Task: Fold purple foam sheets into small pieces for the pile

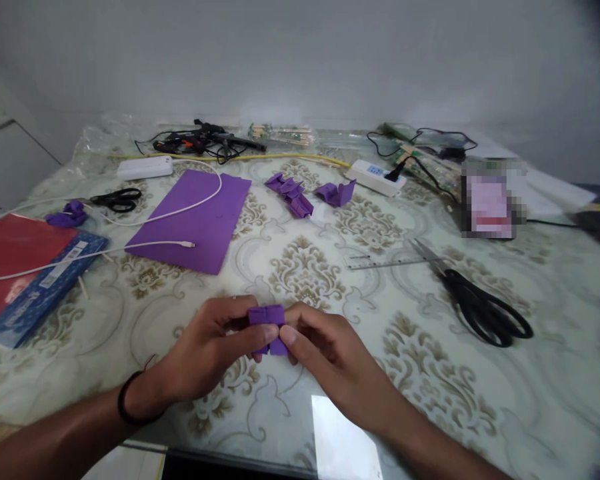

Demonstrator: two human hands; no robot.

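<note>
Between both hands I hold a small folded piece of purple paper [267, 315], low over the near middle of the table. My left hand [213, 343] pinches it from the left, thumb across its front. From the right, my right hand [325, 340] grips its edge with the thumb, the fingers behind partly hidden. Farther back lie a pleated purple paper strip [291, 193] and a smaller folded purple piece [337, 193]. Flat purple sheets [195, 220] rest to the left of them. Large black-handled scissors [480, 303] lie open at right, their blades by a clear ruler [387, 263].
A white cable [185, 244] crosses the sheets. At left are a red and blue paper packet [40, 273], crumpled purple paper [67, 213] and small scissors [117, 199]. A power strip [377, 177], a phone [489, 200] and a glue gun with black cords [205, 141] stand at the back.
</note>
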